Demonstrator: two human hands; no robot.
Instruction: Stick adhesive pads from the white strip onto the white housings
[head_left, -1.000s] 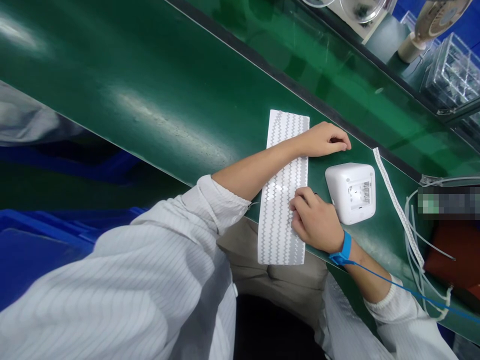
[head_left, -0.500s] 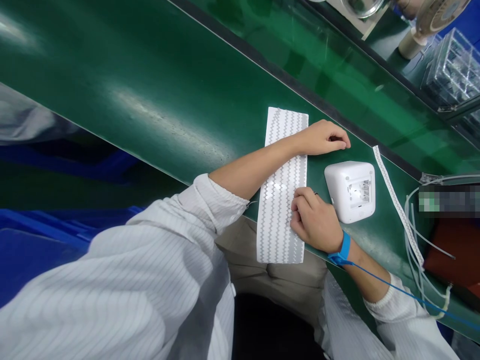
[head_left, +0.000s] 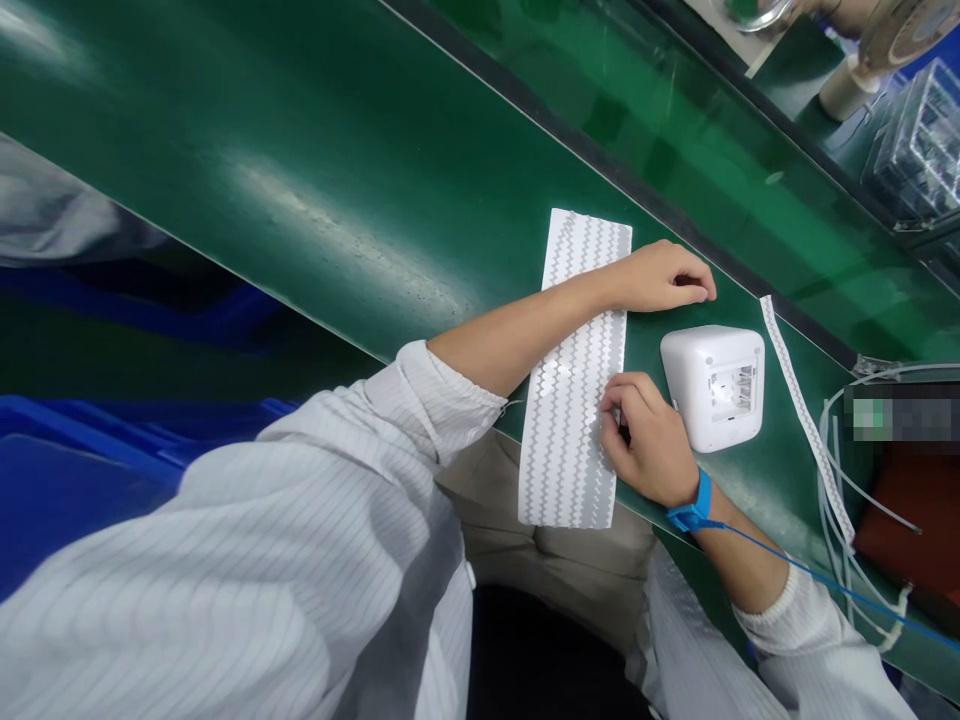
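A long white sheet [head_left: 571, 400] with rows of grey zigzag marks lies across the green bench's near edge, part of it overhanging. My left forearm crosses the sheet. Beyond its far right side, my left hand [head_left: 670, 277] rests on the bench, fingers curled and nothing visible in them. My right hand [head_left: 651, 437], with a blue wrist strap [head_left: 694, 503], is at the sheet's right edge. Its thumb and fingers are bent together, and whatever they pinch is hidden or too small to name. Just right of it stands a white rounded plastic device [head_left: 716, 385] with an open recess.
A narrow zigzag-marked strip [head_left: 802, 410] lies on the bench at right, beside pale tubes [head_left: 826, 480] and a dark red box [head_left: 911, 510]. A ledge runs behind the bench [head_left: 300, 150]. Beyond it are a fan [head_left: 896, 40] and clear plastic boxes [head_left: 919, 150].
The view has shifted slightly, carrying the bench things rightward in the picture. My right hand's fingers have changed their bend, showing a gap above the thumb. My left hand keeps its curled pose.
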